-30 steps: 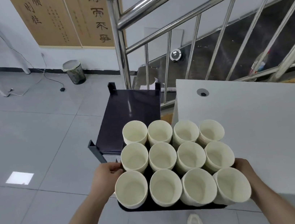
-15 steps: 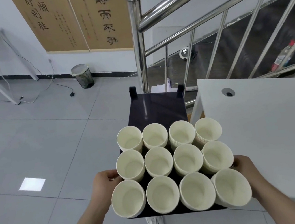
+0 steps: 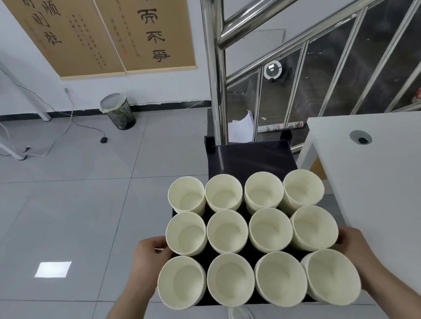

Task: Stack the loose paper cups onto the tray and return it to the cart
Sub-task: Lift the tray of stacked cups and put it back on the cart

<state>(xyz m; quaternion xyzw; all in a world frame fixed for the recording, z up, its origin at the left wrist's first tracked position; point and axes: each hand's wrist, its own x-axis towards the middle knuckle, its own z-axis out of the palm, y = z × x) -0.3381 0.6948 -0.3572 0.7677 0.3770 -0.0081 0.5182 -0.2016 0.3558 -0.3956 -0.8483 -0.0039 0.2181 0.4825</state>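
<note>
I carry a black tray [image 3: 210, 302] in the air, filled with several cream paper cups [image 3: 227, 231] standing in neat rows; some on the right are stacks. My left hand [image 3: 147, 260] grips the tray's left edge and my right hand [image 3: 352, 243] grips its right edge, fingers curled round the rim. Just ahead stands the black cart [image 3: 251, 157], and the tray's far end hangs over its bare top shelf.
A white desk [image 3: 397, 187] runs along the right, close to the tray. A steel stair railing [image 3: 214, 58] rises behind the cart. A mesh waste bin [image 3: 118, 111] and cables lie on the grey tiled floor at left. My shoe [image 3: 238, 317] shows below.
I have stepped closer to the cart. The tray with the cups has moved forward, and its far rows now overlap the cart's top shelf. Both hands keep their hold.
</note>
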